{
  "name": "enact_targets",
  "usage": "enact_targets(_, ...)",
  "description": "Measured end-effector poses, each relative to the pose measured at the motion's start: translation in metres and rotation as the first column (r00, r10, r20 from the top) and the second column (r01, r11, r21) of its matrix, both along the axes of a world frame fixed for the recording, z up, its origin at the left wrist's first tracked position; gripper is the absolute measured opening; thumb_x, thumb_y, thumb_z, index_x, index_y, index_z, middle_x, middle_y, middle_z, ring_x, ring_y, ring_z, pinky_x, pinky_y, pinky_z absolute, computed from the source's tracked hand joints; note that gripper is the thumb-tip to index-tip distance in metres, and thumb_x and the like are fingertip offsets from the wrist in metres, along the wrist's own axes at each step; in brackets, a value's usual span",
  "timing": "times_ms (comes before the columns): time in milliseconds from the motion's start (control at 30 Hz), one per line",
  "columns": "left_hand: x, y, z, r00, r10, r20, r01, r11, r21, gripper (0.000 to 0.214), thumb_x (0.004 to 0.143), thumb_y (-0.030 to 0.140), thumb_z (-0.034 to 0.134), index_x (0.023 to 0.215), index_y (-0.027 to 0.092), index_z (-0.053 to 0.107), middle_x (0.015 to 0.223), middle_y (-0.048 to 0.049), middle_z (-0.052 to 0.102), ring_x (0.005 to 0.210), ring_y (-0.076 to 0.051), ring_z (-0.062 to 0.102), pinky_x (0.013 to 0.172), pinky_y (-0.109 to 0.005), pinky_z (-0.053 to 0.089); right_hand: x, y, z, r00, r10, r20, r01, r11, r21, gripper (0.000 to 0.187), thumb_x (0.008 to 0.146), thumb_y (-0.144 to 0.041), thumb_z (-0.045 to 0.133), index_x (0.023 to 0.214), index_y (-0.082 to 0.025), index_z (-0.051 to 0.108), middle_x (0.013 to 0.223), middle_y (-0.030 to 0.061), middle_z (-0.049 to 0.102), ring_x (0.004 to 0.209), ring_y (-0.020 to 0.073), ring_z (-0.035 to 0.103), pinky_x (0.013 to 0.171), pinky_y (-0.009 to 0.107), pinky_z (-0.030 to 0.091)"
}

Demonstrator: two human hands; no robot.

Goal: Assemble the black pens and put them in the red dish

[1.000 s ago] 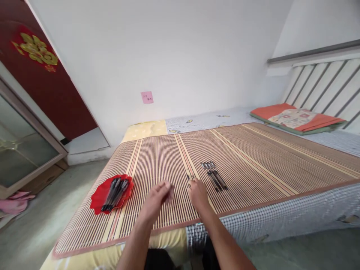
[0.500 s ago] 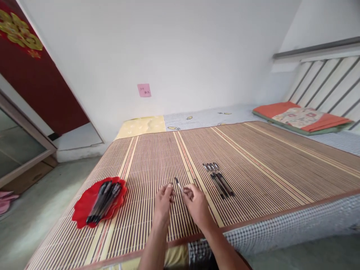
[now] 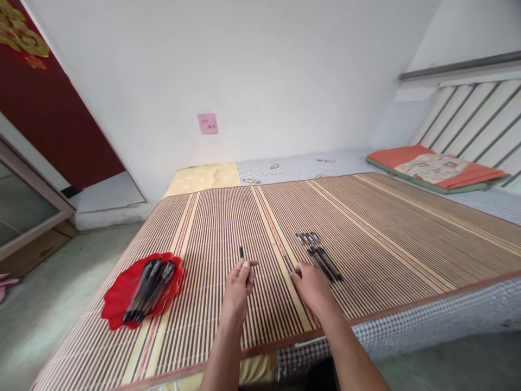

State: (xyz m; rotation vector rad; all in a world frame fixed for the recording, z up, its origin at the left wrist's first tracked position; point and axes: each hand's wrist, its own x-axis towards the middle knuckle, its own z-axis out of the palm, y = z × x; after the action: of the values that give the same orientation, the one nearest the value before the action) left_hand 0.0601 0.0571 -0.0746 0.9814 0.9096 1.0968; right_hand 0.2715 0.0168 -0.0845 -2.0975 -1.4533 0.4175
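Note:
My left hand is closed, thumb against fingers, over the striped mat. A pen sticks up from its grip, with only its dark end showing. My right hand rests low over the mat, fingers curled and pinched together at a small dark object just in front of them; the fingers hide most of it. Beside that hand several black pens lie in a row, with several short clear-and-black pen pieces lined up above them.
At the left a red scalloped plate holds several black pens. A folded orange and floral cloth lies at the far right, by the white railing. A pink note is stuck on the wall.
The pen has passed from my right hand to my left. My right hand has moved right, down to the mat near the row of pens.

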Motion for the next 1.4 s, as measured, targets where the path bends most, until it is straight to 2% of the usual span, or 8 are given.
enact_targets(133,-0.002,0.0,0.006,1.0,-0.004,0.003,0.004,1.0,0.017,0.054,0.08,0.065,0.076,0.096,0.014,0.069,0.059,0.0076,0.041,0.049,-0.007,0.028,0.047,-0.023,0.021,-0.012,0.005,-0.006,0.999,-0.038,0.038,0.04,0.997,-0.062,0.009,0.087,-0.012,0.063,0.081,-0.015,0.07,0.086,0.0177,0.076,0.082,0.0281,0.073,0.069,0.033,0.043)
enact_targets(267,0.001,-0.003,0.009,0.999,-0.028,-0.043,0.029,0.999,0.021,0.047,0.082,0.06,0.076,0.094,0.015,0.07,0.062,0.0065,0.045,0.05,-0.006,0.031,0.05,-0.022,0.026,-0.025,0.003,0.003,0.998,0.015,-0.058,-0.016,1.0,-0.004,0.015,0.091,-0.016,0.058,0.078,-0.017,0.066,0.08,0.013,0.074,0.079,0.0256,0.072,0.069,0.031,0.046)
enact_targets(400,0.007,-0.004,0.006,0.996,-0.083,-0.031,0.084,0.996,0.037,0.045,0.077,0.055,0.08,0.095,0.014,0.071,0.077,-0.0012,0.064,0.049,-0.005,0.033,0.049,-0.023,0.025,-0.039,0.0,0.018,0.942,0.155,-0.297,-0.108,0.98,0.169,0.023,0.097,-0.036,0.052,0.084,-0.02,0.062,0.075,0.0041,0.072,0.072,0.0204,0.072,0.068,0.028,0.052)
enact_targets(533,0.008,-0.002,0.004,0.983,-0.185,-0.008,0.185,0.981,0.061,0.043,0.077,0.053,0.081,0.091,0.013,0.072,0.067,0.0013,0.06,0.048,-0.006,0.032,0.049,-0.024,0.024,-0.056,0.003,0.031,0.791,0.308,-0.529,-0.098,0.917,0.387,0.024,0.088,-0.042,0.062,0.08,-0.02,0.064,0.069,0.0019,0.069,0.065,0.0195,0.067,0.062,0.029,0.05)
enact_targets(667,0.001,0.0,0.008,0.991,-0.128,0.038,0.125,0.989,0.081,0.038,0.072,0.046,0.087,0.085,0.014,0.072,0.064,0.0036,0.056,0.052,-0.007,0.034,0.051,-0.023,0.025,-0.063,0.014,0.044,0.768,0.374,-0.521,-0.166,0.901,0.402,0.021,0.086,-0.038,0.064,0.078,-0.019,0.066,0.07,0.0007,0.067,0.065,0.0168,0.063,0.061,0.028,0.047)
enact_targets(833,-0.009,0.003,0.013,0.998,-0.025,0.061,0.018,0.994,0.106,0.033,0.072,0.042,0.087,0.077,0.016,0.068,0.066,0.0006,0.063,0.053,-0.008,0.037,0.053,-0.024,0.028,-0.045,0.036,0.07,0.758,0.476,-0.445,-0.342,0.872,0.35,0.026,0.089,-0.041,0.063,0.08,-0.018,0.071,0.071,0.001,0.067,0.065,0.015,0.06,0.061,0.027,0.045)
enact_targets(1033,-0.015,0.004,0.015,0.999,-0.037,0.013,0.035,0.989,0.143,0.028,0.075,0.04,0.085,0.079,0.017,0.069,0.069,0.0003,0.063,0.056,-0.009,0.039,0.056,-0.025,0.031,-0.041,0.047,0.089,0.699,0.422,-0.577,-0.154,0.877,0.456,0.037,0.089,-0.046,0.065,0.108,-0.016,0.076,0.099,0.01,0.077,0.075,0.0164,0.067,0.063,0.028,0.051)
enact_targets(1400,-0.013,-0.002,0.021,0.987,-0.127,-0.096,0.142,0.975,0.171,0.023,0.079,0.036,0.082,0.075,0.018,0.069,0.068,0.0,0.059,0.063,-0.013,0.044,0.063,-0.026,0.036,-0.05,0.034,0.07,0.584,0.425,-0.692,-0.092,0.881,0.464,0.038,0.088,-0.052,0.072,0.1,-0.015,0.077,0.095,0.0102,0.078,0.068,0.0148,0.068,0.059,0.026,0.051)
